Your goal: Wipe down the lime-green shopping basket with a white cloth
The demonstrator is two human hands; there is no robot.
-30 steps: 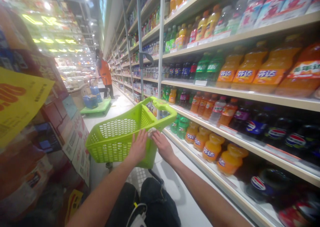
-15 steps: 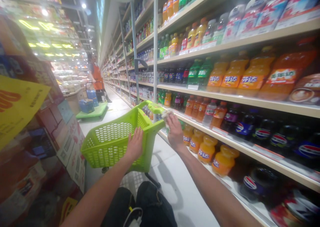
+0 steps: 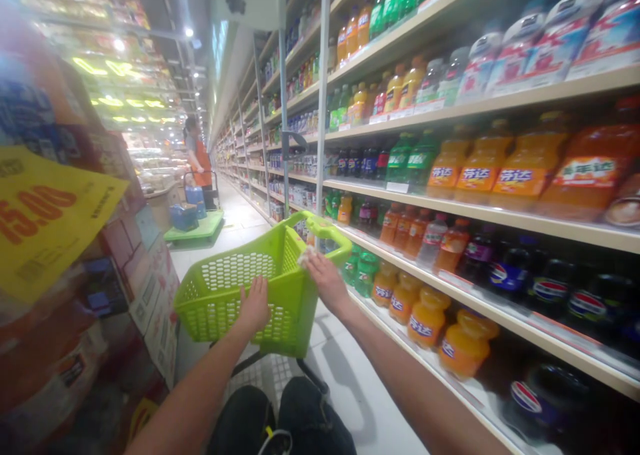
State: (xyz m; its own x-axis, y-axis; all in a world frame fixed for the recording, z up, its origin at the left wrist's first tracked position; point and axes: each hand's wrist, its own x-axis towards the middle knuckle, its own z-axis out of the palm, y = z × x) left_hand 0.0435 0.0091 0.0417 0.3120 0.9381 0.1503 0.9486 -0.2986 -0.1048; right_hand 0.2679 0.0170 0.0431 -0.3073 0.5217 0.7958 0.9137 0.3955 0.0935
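Observation:
A lime-green shopping cart (image 3: pixel 225 308) with perforated basket walls stands in front of my knees. My left hand (image 3: pixel 255 305) rests against the near side wall of the basket, fingers stretched out over its top edge. At the handle end, my right hand (image 3: pixel 325 278) presses a crumpled white cloth or tissue (image 3: pixel 306 256) against the rim, below and left of the curved handle (image 3: pixel 327 231). Part of the cloth is hidden under my fingers.
Shelves of drink bottles (image 3: pixel 520 168) run along the right side. Stacked boxes with a yellow price sign (image 3: pixel 55 221) crowd the left. Farther down the aisle a person in an orange vest (image 3: pixel 201 161) stands by a green platform cart (image 3: pixel 195 231) carrying blue packages.
My right hand has moved with the cloth from the handle's corner leftward and down onto the basket rim. My left hand has slid slightly left along the basket wall.

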